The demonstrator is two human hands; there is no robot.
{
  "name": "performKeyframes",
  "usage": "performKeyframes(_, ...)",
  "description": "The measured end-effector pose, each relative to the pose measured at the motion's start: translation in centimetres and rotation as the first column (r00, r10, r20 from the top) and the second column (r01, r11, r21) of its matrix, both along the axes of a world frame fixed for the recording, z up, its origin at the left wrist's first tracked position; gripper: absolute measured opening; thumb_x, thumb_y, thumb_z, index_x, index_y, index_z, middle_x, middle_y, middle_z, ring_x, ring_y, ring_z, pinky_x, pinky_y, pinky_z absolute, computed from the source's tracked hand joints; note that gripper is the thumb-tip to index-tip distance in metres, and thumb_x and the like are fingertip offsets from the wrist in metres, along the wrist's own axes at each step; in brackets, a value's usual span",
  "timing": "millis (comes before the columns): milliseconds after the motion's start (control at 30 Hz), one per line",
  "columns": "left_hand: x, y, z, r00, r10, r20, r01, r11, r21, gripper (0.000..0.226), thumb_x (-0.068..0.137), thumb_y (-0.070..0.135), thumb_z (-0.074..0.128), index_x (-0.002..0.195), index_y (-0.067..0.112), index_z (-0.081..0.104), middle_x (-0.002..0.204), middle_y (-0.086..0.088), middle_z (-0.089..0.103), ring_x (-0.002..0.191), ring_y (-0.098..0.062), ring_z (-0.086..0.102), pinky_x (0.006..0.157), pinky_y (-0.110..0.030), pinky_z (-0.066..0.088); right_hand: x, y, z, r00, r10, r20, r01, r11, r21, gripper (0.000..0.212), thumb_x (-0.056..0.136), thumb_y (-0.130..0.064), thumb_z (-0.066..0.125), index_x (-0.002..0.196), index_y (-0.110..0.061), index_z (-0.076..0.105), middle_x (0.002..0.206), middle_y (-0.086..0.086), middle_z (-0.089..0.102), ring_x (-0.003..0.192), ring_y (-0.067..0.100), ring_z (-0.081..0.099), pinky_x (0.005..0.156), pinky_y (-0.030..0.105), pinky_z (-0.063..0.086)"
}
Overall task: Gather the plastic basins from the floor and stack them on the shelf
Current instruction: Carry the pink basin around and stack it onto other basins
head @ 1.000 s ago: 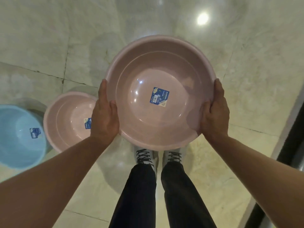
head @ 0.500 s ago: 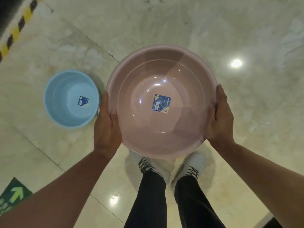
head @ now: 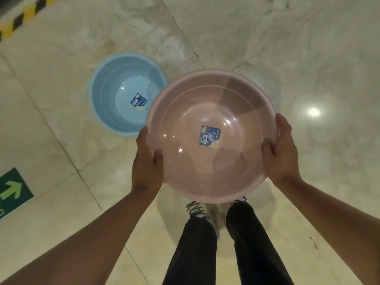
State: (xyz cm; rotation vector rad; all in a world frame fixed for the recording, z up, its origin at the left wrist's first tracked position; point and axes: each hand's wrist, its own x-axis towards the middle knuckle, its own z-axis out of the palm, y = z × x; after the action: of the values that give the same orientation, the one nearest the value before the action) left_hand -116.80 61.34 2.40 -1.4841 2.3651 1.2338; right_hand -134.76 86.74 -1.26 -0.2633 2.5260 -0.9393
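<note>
Green arrow sign [head: 12, 192] on marble floor [head: 267, 38].

A public or commercial building: polished marble floor [head: 246, 27], green arrow floor sign [head: 12, 190], yellow-black hazard stripe [head: 22, 17], price-labelled basins.

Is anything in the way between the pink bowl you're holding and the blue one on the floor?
Nothing visible. The pink basin, held by the left hand and right hand, hangs beside the blue basin, with only bare floor around it.
</note>
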Motion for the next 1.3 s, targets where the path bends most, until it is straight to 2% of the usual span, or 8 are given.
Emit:
performKeyframes(233, 1.5, 1.1, -7.8, 0.986, 0.112, 0.122, -0.107, 0.993, -0.047, 0.065, 0.104, 0.015, 0.044, 0.155, 0.039, 0.010, 0.139, -0.015, 0.059, 0.119, -0.041, 0.060, 0.094, -0.053, 0.051, -0.1, -2.0, -7.4, 0.994, 0.078, 0.080, -0.087, 0.990, 0.112, 0.064, 0.105, -0.012, 0.042, 0.161, -0.024, 0.015, 0.145, 0.012, 0.052, 0.128, 0.034, 0.055, 0.103, 0.055, 0.050)
performKeyframes(400, 1.7, 1.3, -13.5, 0.952, 0.210, 0.224, -0.201, 0.978, -0.062, 0.053, 0.109, 0.024, 0.034, 0.160, 0.031, 0.022, 0.137, -0.013, 0.063, 0.119, -0.043, 0.060, 0.098, -0.050, 0.046, -0.3, -2.6, -12.5, 0.984, 0.126, 0.124, -0.155, 0.955, 0.254, 0.054, 0.103, -0.011, 0.046, 0.155, -0.017, 0.033, 0.149, 0.012, 0.046, 0.130, 0.039, 0.047, 0.097, 0.056, 0.050)
performKeyframes(533, 2.3, 2.1, -17.2, 0.965, 0.215, 0.153, -0.216, 0.976, -0.013, 0.054, 0.109, 0.027, 0.034, 0.160, 0.033, 0.018, 0.153, -0.011, 0.049, 0.130, -0.040, 0.053, 0.103, -0.049, 0.044, -0.6, -2.9, -15.8, 0.968, 0.082, 0.236, -0.108, 0.989, 0.102, 0.067, 0.104, -0.018, 0.053, 0.162, -0.018, 0.018, 0.159, 0.011, 0.034, 0.138, 0.033, 0.044, 0.112, 0.046, 0.043)
performKeyframes(700, 3.2, 1.6, -20.0, 0.983, 0.181, 0.038, -0.181, 0.983, -0.003, 0.059, 0.110, 0.031, 0.034, 0.160, 0.039, 0.004, 0.162, -0.003, 0.034, 0.134, -0.036, 0.049, 0.102, -0.058, 0.048, -0.9, -2.7, -17.5, 0.988, 0.040, 0.150, -0.045, 0.998, 0.031, 0.055, 0.106, -0.026, 0.048, 0.156, -0.033, 0.026, 0.131, 0.002, 0.062, 0.109, 0.029, 0.064, 0.090, 0.050, 0.057)
performKeyframes(800, 3.4, 1.2, -20.2, 0.986, 0.164, 0.032, -0.164, 0.986, -0.013, 0.060, 0.110, 0.029, 0.034, 0.162, 0.037, 0.005, 0.155, -0.009, 0.043, 0.130, -0.036, 0.051, 0.107, -0.046, 0.044, -0.7, -2.8, -16.8, 0.990, 0.029, 0.136, -0.034, 0.999, 0.036, 0.054, 0.106, -0.023, 0.045, 0.157, -0.030, 0.027, 0.128, 0.000, 0.063, 0.106, 0.025, 0.064, 0.090, 0.042, 0.056)
performKeyframes(1033, 2.0, -1.0, -9.9, 0.994, 0.109, 0.006, -0.109, 0.994, -0.009, 0.060, 0.109, 0.025, 0.033, 0.162, 0.036, 0.006, 0.152, -0.006, 0.044, 0.132, -0.027, 0.048, 0.102, -0.033, 0.036, -1.8, -3.7, -5.9, 0.988, 0.080, 0.132, -0.080, 0.997, 0.000, 0.053, 0.110, -0.030, 0.042, 0.160, -0.030, 0.023, 0.130, -0.024, 0.057, 0.108, 0.016, 0.063, 0.091, 0.038, 0.054)
performKeyframes(1100, 1.4, -2.4, -5.0, 0.993, 0.115, -0.039, -0.115, 0.993, 0.009, 0.058, 0.110, 0.030, 0.032, 0.161, 0.040, 0.008, 0.145, 0.002, 0.047, 0.121, -0.006, 0.053, 0.098, -0.023, 0.039, -2.9, -4.6, -1.6, 0.982, 0.107, 0.153, -0.106, 0.994, -0.018, 0.054, 0.110, -0.035, 0.042, 0.160, -0.034, 0.021, 0.129, -0.035, 0.054, 0.108, 0.011, 0.064, 0.090, 0.037, 0.055)
performKeyframes(1300, -0.1, -6.8, 8.9, 0.963, 0.226, -0.148, -0.229, 0.973, -0.005, 0.056, 0.107, 0.035, 0.036, 0.159, 0.044, 0.018, 0.104, 0.039, 0.043, 0.093, 0.035, 0.042, 0.076, 0.005, 0.032, -6.8, -10.9, 11.0, 0.977, 0.148, 0.151, -0.136, 0.987, -0.087, 0.056, 0.111, -0.040, 0.036, 0.163, -0.031, 0.020, 0.161, -0.001, 0.040, 0.140, 0.027, 0.048, 0.111, 0.056, 0.044)
